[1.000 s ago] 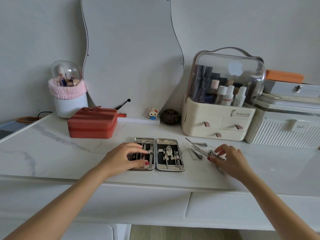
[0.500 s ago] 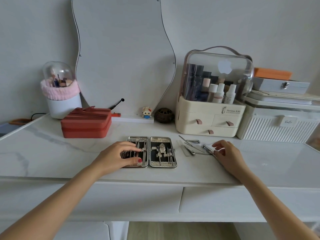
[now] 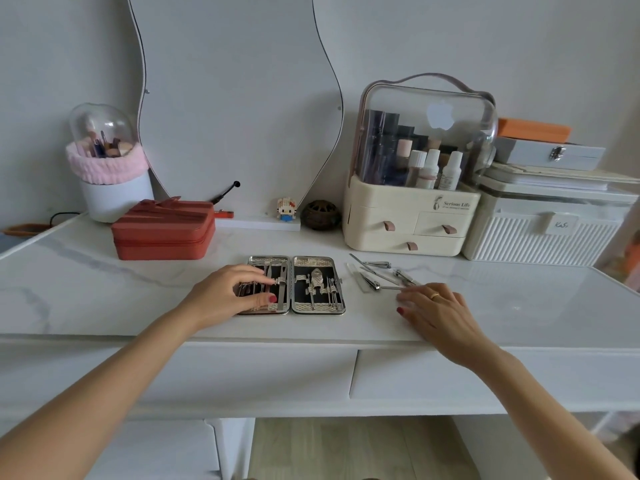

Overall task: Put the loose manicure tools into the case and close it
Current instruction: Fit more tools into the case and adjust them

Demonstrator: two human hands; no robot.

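Where right grip [image 3: 437,310] ends: loose tools [image 3: 377,274].

An open silver metal manicure case [image 3: 318,285] lies flat near the front of the white marble tabletop [image 3: 104,289]. The left hand [image 3: 228,294] rests on its left half. Loose steel manicure tools [image 3: 375,275] lie just right of the case; the right hand [image 3: 436,311] sits at their near edge. A red zipped box [image 3: 162,229] stands far left, and a cream plastic cosmetics organizer [image 3: 412,220] far right.

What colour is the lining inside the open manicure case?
Black, inside a silver textured frame; the manicure case shows best in the head view.
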